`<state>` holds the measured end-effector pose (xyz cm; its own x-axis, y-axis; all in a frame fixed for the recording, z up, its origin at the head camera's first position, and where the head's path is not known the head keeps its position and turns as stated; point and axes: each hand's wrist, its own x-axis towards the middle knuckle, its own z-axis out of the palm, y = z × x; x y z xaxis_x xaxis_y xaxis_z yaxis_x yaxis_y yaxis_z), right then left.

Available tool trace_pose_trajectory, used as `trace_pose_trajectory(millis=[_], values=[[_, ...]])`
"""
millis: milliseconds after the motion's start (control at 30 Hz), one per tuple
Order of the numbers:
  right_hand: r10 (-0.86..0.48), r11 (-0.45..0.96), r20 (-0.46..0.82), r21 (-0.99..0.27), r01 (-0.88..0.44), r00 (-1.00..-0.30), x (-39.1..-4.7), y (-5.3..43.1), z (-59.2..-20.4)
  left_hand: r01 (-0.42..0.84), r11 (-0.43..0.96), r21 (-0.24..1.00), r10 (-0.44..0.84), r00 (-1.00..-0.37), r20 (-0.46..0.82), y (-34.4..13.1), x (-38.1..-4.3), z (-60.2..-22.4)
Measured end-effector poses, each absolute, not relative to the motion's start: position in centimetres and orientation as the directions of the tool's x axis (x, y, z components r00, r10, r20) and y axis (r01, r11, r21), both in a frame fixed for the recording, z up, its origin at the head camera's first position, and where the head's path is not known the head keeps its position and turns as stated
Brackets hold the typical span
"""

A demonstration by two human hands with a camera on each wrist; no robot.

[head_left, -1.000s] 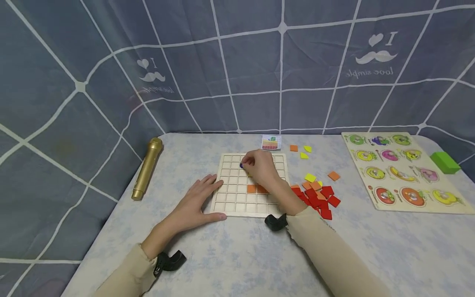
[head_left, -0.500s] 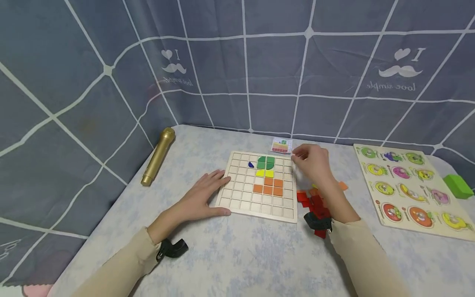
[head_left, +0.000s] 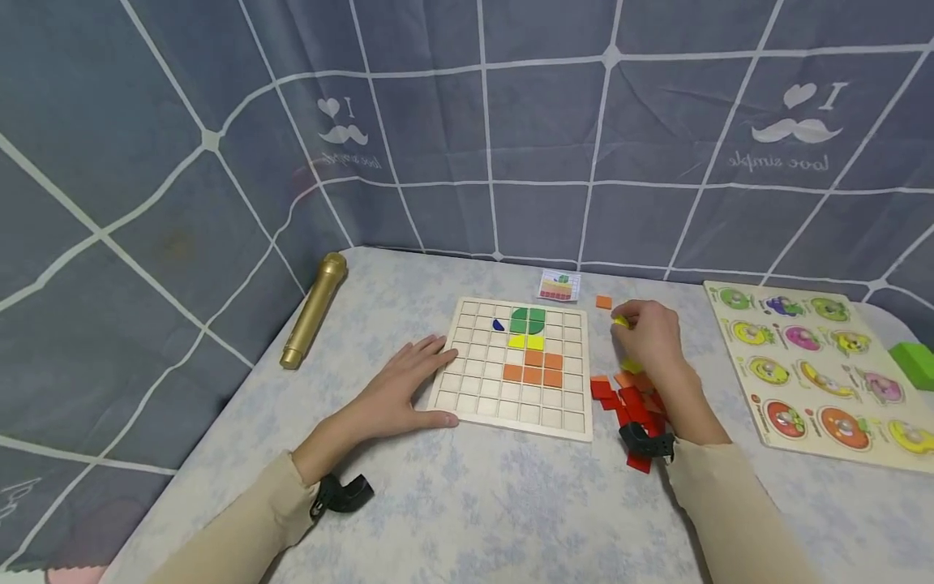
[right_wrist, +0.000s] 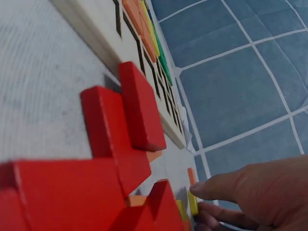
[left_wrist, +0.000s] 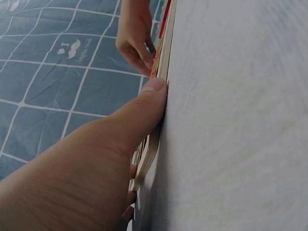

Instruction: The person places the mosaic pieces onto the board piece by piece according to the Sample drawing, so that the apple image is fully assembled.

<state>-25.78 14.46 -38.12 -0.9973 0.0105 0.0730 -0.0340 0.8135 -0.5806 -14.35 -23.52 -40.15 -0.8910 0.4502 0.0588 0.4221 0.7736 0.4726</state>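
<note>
A wooden grid board (head_left: 474,397) lies mid-table, bearing green, yellow and orange tiles plus a dark blue piece (head_left: 499,325). My left hand (head_left: 397,396) rests spread at the board's left edge, thumb by the near corner and fingers straight. To the right of the board, my right hand (head_left: 652,337) pinches a yellow tile (head_left: 621,321) between thumb and fingers. The right wrist view shows the thumb against that yellow tile (right_wrist: 193,204), at table level. Partly beneath the right wrist lies a pile of red tiles (head_left: 629,410), with some orange and yellow ones among them.
Behind the board lies a small pattern card (head_left: 559,285), with a loose orange tile (head_left: 603,302) to its right. A fruit puzzle board (head_left: 810,365) and a green block (head_left: 914,365) are at far right. A gold microphone (head_left: 314,312) lies at left.
My right hand has left the grid board, where the blue piece now lies, and moved right to a yellow tile. My left hand stays at the board's edge. The head view has shifted.
</note>
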Motion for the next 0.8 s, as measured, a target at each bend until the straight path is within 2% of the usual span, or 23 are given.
trace_pose_trajectory(millis=[167, 333, 567, 800], values=[[-0.015, 0.813, 0.133, -0.576, -0.089, -0.991, -25.7, 14.8, -38.2, 0.426, 0.766, 0.481, 0.444, -0.892, 0.082, -23.2, -14.1, -40.7], [-0.004, 0.806, 0.139, -0.586, -0.085, -0.99, -25.7, 15.1, -38.1, 0.439, 0.758, 0.482, 0.451, -0.887, 0.099, -23.0, -14.2, -41.2], [0.043, 0.802, 0.099, -0.596, -0.024, -0.994, -25.7, 15.3, -38.4, 0.439, 0.751, 0.493, 0.46, -0.884, 0.086, -22.9, -14.5, -41.2], [0.061, 0.751, 0.052, -0.66, 0.011, -0.997, -26.2, 14.9, -38.8, 0.436, 0.757, 0.486, 0.455, -0.886, 0.086, -23.5, -14.7, -41.1]])
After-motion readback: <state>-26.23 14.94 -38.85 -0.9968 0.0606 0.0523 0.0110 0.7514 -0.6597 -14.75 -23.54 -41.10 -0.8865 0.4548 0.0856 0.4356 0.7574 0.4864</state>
